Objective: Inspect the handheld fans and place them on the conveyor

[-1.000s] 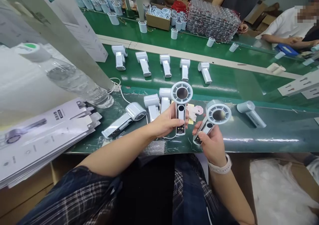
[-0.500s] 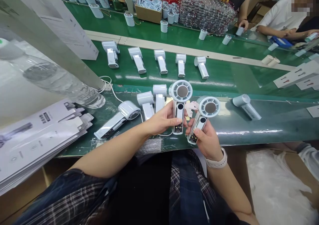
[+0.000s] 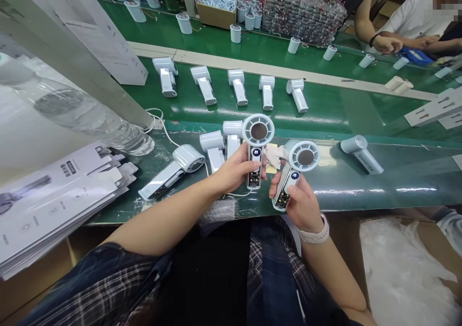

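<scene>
My left hand (image 3: 238, 168) is closed round the handle of a pale blue handheld fan (image 3: 258, 130), thumb on its front. My right hand (image 3: 302, 198) grips a second handheld fan (image 3: 304, 156), its thumb also on the front. Both are held upright above the bench edge, the right one leaning. Small round displays on both handles are lit and read 20, and circuit parts show at the lower handles. Left of my left hand, more fans (image 3: 212, 148) lie on the dark green bench (image 3: 342, 191), one of them (image 3: 173, 171) with its handle toward me.
Several fans (image 3: 237, 86) lie in a row on the green belt (image 3: 332, 107). Printed flat boxes (image 3: 65, 191) and a water bottle (image 3: 86, 109) are at left. A lone fan (image 3: 362, 154) lies at right. Across the line, other people (image 3: 415, 28) sit near small cups (image 3: 235, 33).
Both displays have gone from dark to lit. My left hand has shifted slightly left with its fan. The far co-worker's hand has let go of a small cup.
</scene>
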Action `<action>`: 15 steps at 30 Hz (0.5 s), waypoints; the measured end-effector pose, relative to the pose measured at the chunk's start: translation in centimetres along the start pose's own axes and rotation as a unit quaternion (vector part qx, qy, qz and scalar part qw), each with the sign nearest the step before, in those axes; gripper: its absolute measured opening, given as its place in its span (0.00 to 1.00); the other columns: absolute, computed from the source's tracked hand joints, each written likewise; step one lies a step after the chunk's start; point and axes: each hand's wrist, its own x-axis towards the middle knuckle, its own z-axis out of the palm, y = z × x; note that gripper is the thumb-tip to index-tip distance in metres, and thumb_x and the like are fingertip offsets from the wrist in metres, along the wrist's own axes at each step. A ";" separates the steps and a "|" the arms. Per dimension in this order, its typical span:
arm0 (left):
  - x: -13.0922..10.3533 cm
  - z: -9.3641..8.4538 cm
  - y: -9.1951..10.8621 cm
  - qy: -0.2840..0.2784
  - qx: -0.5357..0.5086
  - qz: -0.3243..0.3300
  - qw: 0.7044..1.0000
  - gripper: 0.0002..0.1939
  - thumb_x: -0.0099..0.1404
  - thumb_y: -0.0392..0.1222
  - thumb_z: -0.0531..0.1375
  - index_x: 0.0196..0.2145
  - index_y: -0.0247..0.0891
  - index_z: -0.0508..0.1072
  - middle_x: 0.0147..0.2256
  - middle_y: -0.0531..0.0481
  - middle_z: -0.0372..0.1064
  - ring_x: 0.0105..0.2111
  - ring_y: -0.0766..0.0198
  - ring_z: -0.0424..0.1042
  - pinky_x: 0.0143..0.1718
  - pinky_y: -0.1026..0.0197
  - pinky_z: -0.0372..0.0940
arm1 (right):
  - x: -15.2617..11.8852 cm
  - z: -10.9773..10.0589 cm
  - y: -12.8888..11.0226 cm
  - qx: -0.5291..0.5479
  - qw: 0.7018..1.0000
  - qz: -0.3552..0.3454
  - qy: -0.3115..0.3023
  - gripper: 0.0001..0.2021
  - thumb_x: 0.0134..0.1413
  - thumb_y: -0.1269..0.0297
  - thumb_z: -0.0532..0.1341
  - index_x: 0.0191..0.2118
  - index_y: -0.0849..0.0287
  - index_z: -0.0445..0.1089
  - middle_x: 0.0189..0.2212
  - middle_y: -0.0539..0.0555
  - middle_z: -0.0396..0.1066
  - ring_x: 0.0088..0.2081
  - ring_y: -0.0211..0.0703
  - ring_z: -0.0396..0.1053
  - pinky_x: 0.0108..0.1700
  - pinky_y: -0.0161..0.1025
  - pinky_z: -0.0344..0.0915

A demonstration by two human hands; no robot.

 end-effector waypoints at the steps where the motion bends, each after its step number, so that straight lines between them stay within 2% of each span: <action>1: 0.1 -0.1 -0.1 0.018 0.004 0.003 1.000 0.22 0.62 0.43 0.68 0.48 0.39 0.62 0.38 0.54 0.68 0.29 0.67 0.73 0.33 0.58 0.70 | 0.1 0.1 0.1 0.010 1.000 -0.001 0.011 0.16 0.57 0.54 0.71 0.47 0.53 0.72 0.36 0.50 0.76 0.30 0.39 0.73 0.32 0.38 0.72; 3: 0.2 -0.3 -0.1 0.036 0.015 0.007 0.999 0.22 0.62 0.44 0.68 0.47 0.40 0.61 0.37 0.54 0.67 0.29 0.66 0.73 0.33 0.58 0.71 | 0.2 0.1 0.4 0.016 0.999 -0.003 0.030 0.18 0.57 0.52 0.69 0.50 0.53 0.71 0.35 0.50 0.75 0.28 0.39 0.72 0.30 0.39 0.72; 8: 0.3 -0.6 -0.2 -0.010 0.050 0.028 0.998 0.23 0.63 0.48 0.68 0.47 0.39 0.61 0.36 0.54 0.67 0.30 0.64 0.74 0.40 0.53 0.73 | 0.2 -0.2 0.6 -0.015 0.999 -0.013 0.035 0.19 0.57 0.52 0.69 0.49 0.53 0.69 0.34 0.50 0.75 0.28 0.39 0.72 0.29 0.39 0.72; 11: 0.2 -0.6 -0.4 0.010 0.100 0.013 0.995 0.22 0.64 0.48 0.68 0.46 0.39 0.61 0.35 0.53 0.69 0.32 0.62 0.74 0.40 0.52 0.72 | 0.3 -0.6 0.4 -0.039 0.997 -0.034 0.059 0.17 0.59 0.53 0.67 0.49 0.53 0.69 0.33 0.49 0.74 0.27 0.38 0.71 0.29 0.39 0.71; 15: 0.2 -0.5 -0.4 0.035 0.160 -0.013 0.986 0.26 0.64 0.50 0.69 0.50 0.38 0.62 0.41 0.47 0.71 0.39 0.57 0.75 0.46 0.50 0.71 | 0.4 -1.1 0.2 -0.025 0.994 -0.031 0.101 0.18 0.58 0.54 0.67 0.51 0.53 0.69 0.34 0.49 0.75 0.28 0.39 0.72 0.31 0.40 0.72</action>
